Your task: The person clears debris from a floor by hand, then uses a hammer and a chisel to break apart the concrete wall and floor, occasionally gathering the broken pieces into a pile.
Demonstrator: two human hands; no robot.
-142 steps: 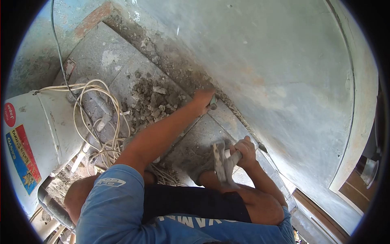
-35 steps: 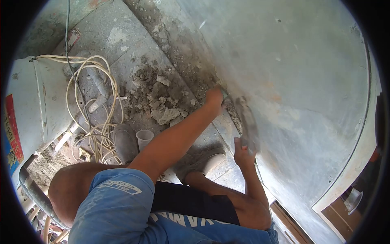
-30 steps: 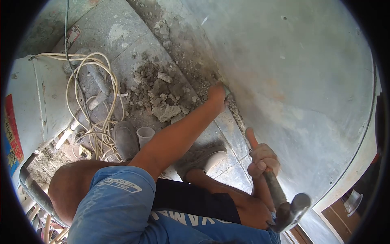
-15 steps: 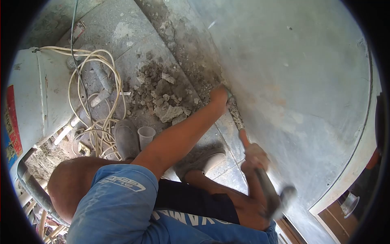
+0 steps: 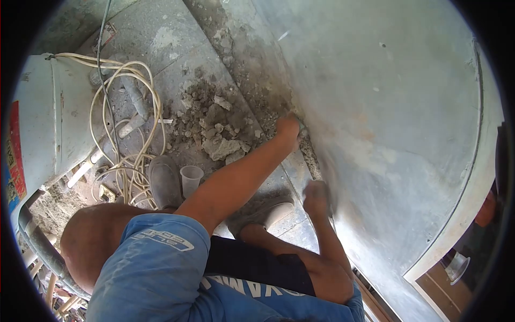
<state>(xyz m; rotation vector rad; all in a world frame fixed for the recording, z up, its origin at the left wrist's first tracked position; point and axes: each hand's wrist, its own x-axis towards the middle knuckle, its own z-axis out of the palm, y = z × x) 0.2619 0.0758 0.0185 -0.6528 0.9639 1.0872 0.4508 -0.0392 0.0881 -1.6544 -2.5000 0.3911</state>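
At the foot of the grey wall (image 5: 386, 134), my left hand (image 5: 288, 130) is closed around what looks like a chisel (image 5: 303, 127). Only a small greenish end of it shows past my fist; the rest is hidden. My right hand (image 5: 316, 193) is a short way below, closed on a hammer (image 5: 331, 188). Motion smears the hammer to a dark streak near the wall. Between the two hands runs a rough, chipped strip (image 5: 307, 153) along the base of the wall. Broken mortar rubble (image 5: 217, 129) is heaped on the floor beside my left forearm.
A coiled cream cable (image 5: 155, 102) and a grey pipe (image 5: 135, 99) lie left of the rubble. A clear plastic cup (image 5: 191, 180) stands by my shoe (image 5: 164, 182). A pale drum-like container (image 5: 64, 118) is at far left. Another cup (image 5: 457, 267) is at lower right.
My right hand has swung the hammer up from beside my knee toward my left hand. My left hand stays in the same place at the wall's base.
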